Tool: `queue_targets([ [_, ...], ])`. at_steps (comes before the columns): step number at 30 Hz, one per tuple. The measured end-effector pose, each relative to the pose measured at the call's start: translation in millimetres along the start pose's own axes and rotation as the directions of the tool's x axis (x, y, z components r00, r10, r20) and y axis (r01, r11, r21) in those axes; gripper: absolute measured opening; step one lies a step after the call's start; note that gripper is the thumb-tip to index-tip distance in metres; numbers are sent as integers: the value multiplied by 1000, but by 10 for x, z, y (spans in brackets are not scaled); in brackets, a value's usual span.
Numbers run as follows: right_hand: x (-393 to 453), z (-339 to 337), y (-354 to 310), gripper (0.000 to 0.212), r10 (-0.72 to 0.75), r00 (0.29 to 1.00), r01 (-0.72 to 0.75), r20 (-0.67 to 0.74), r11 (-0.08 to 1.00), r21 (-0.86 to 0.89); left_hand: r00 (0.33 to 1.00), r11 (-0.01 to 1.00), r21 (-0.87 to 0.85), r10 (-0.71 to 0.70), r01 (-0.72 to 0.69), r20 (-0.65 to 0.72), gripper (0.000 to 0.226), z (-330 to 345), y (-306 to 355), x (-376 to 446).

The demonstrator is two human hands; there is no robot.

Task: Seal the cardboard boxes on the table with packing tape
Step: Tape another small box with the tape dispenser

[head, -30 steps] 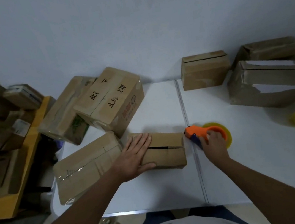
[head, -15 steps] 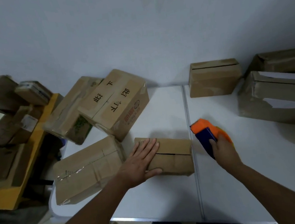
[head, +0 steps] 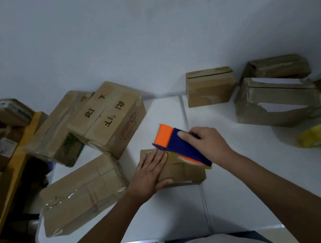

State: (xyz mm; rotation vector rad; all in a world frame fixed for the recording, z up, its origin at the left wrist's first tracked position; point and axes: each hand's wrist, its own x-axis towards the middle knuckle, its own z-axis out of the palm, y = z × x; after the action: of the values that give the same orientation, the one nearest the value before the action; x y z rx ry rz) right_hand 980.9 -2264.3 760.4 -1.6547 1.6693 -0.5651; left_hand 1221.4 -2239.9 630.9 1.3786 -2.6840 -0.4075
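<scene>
Head view: small box point(head: 182, 171) mid-bench point(head: 244, 181), left hand point(head: 151, 171) flat on its lid, right hand point(head: 205, 144) clamped on dispenser point(head: 180, 145) over it. I judge it light, crushable; pin lid, tape the seam.

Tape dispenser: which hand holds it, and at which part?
The right hand grips the tape dispenser around its blue body; the left hand lies flat on the small box.

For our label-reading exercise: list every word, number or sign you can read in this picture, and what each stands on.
"下": black character on the top flap of the large printed brown cardboard box.
Other black characters on that box's top: upside down, not surely readable.
Red oval logo on its side: too blurred.
Small white labels on the stacked brown boxes at far left: too small.
</scene>
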Motion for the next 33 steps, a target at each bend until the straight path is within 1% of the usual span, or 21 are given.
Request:
queue_targets([
  [2, -5, 126, 13, 55, 4, 999, -1, 44, 997, -73, 1000, 1000, -29, -10, 10, -13, 80, -2, 51, -10],
  [5, 29, 179, 36, 63, 6, 1000, -3, 27, 993, -116, 1000, 995, -101, -23, 21, -14, 84, -34, 37, -15],
  [7, 54, 190, 44, 64, -1, 1000, 4, 25, 990, -142, 1000, 993, -121, 9, -5, 25, 85, -122, -77, -6],
  [9, 60, 215, 47, 65, -11, 999, 16, 30, 985, -170, 996, 998, -29, 61, -59, 59, 82, -221, -209, 16],
  [11, 53, 230, 52, 62, -17, 999, 23, 32, 982, -189, 986, 995, 50, 74, -82, 146, 85, -289, -299, 39],
  [13, 52, 220, 55, 57, -13, 999, 19, 33, 983, -184, 974, 996, 17, 78, -84, 212, 84, -322, -326, 61],
  [14, 59, 204, 55, 55, -9, 999, 14, 31, 985, -172, 973, 996, -29, 83, -79, 216, 82, -340, -322, 72],
  [16, 79, 163, 51, 54, 4, 1000, -1, 23, 993, -121, 979, 992, -94, 96, -80, 179, 81, -348, -330, 76],
  [19, 95, 109, -12, 54, -24, 1000, 23, -8, 997, -74, 990, 994, -79, 86, -77, 114, 85, -275, -405, 43],
  [22, 125, 49, -91, 49, -80, 997, 81, 16, 991, -109, 994, 993, -86, 88, -82, 68, 82, -292, -382, 58],
  [24, 145, 8, -109, 49, -95, 994, 104, 56, 977, -186, 992, 989, -96, 113, -108, 47, 81, -331, -289, 116],
  [26, 162, -56, -108, 50, -95, 992, 113, 85, 961, -254, 989, 987, -91, 141, -136, 48, 81, -312, -194, 180],
  [28, 171, -143, -115, 51, -89, 990, 115, 105, 955, -273, 983, 985, -64, 163, -158, 89, 82, -249, -151, 225],
  [31, 208, -253, -162, 52, -84, 980, 125, 180, 964, -234, 980, 987, -69, 155, -147, 124, 83, -240, -147, 274],
  [33, 243, -247, -184, 56, -77, 967, 126, 244, 973, -194, 979, 981, -100, 175, -165, 101, 81, -250, -159, 293],
])
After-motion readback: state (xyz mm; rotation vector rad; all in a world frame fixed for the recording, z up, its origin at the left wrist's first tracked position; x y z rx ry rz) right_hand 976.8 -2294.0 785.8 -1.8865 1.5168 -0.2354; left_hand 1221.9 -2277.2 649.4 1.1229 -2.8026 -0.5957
